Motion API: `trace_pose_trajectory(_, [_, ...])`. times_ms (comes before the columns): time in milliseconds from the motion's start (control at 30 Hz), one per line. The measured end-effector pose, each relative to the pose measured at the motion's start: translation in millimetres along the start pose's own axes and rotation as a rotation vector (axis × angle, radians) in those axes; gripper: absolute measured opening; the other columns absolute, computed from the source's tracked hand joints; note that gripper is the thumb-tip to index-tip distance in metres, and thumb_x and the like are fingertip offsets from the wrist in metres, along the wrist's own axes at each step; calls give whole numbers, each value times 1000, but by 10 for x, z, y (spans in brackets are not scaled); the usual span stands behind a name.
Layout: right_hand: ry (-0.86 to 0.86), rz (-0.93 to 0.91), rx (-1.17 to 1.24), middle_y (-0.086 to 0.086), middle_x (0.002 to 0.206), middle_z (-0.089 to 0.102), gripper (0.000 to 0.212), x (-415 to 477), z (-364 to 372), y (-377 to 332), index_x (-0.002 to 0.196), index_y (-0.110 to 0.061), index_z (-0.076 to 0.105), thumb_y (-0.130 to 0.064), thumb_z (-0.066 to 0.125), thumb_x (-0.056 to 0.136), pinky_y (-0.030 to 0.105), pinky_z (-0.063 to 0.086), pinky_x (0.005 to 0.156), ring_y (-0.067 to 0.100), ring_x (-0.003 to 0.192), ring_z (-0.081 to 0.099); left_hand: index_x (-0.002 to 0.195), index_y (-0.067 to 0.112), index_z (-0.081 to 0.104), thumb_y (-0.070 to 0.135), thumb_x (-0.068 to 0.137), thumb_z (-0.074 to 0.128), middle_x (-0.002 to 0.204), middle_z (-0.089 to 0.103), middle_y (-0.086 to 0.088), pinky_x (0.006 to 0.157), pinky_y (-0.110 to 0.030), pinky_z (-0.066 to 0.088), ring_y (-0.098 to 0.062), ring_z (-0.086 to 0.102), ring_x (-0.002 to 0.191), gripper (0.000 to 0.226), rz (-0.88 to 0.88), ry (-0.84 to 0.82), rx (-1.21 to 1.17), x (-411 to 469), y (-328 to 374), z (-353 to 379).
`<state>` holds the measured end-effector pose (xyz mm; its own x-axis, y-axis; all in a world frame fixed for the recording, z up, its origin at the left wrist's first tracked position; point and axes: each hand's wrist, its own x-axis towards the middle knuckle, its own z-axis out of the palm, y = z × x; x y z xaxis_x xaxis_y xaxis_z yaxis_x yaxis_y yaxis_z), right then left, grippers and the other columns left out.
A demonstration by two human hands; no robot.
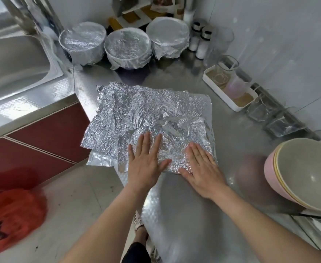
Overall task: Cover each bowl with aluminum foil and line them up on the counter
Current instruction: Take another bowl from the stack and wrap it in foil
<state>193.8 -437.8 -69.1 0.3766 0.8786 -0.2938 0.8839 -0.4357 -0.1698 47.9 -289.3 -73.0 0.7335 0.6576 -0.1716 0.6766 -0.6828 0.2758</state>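
Head view: left hand (146, 164) and right hand (201, 168), grip wide, press flat on foil sheet (167, 130).

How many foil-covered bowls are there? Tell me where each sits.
3, in a row at the counter's back: left bowl by the sink, middle bowl, right bowl beside the shakers.

2 bare forearms (106, 221), a dark garment (135, 252) and a black-and-white striped shoe (137, 222) show.
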Motion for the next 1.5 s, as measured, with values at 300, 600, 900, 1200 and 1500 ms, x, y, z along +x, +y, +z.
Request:
trace_pose_trajectory(300, [-20, -95, 16, -7, 156, -27, 77, 70, -68, -376, 152, -19, -13, -64, 12, 95, 38, -15, 117, 8, 141, -30, 151, 41, -15, 74, 92, 12, 160, -20, -1, 116, -54, -12, -23, -23, 146, 73, -22, -29, -38, 116, 24, 10])
trace_pose_trajectory(600, [-98, 7, -38, -8, 156, -26, 82, 1, -98, -57, 151, -21, -16, -70, -1, 86, 33, -18, 115, 8, 141, -29, 153, 38, -9, 70, 94, 23, 162, -13, -2, 114, -53, -13, -21, -20, 147, 74, -30, -2, -64, 19, -33, 4])
trace_pose_trajectory(900, [-148, 81, 73, -9, 158, -21, 74, 8, -210, 9, 152, -25, -11, -63, 10, 92, 40, -8, 119, 9, 144, -21, 153, 37, 0, 58, 97, 36, 161, -19, -3, 113, -55, -14, -23, -23, 146, 70, -141, -64, -80, -68, -135, -188])
trace_pose_trajectory(1200, [-216, 131, 74, -13, 153, -30, 75, -43, -269, 191, 150, -28, -19, -65, 16, 95, 46, -8, 117, 5, 141, -26, 137, 32, 51, 23, 90, 66, 158, 25, -10, 116, -52, 18, -32, 21, 145, 50, -392, 113, -323, -139, -385, -235])
trace_pose_trajectory(1500, [-64, 191, 152, -7, 161, -9, 64, -92, -533, 225, 154, -32, 5, -48, 34, 99, 50, 7, 116, 10, 147, -10, 102, 28, 73, -10, 67, 55, 126, 57, 3, 85, -47, 51, -33, 56, 104, 55, -463, 230, -382, -243, -507, -318])
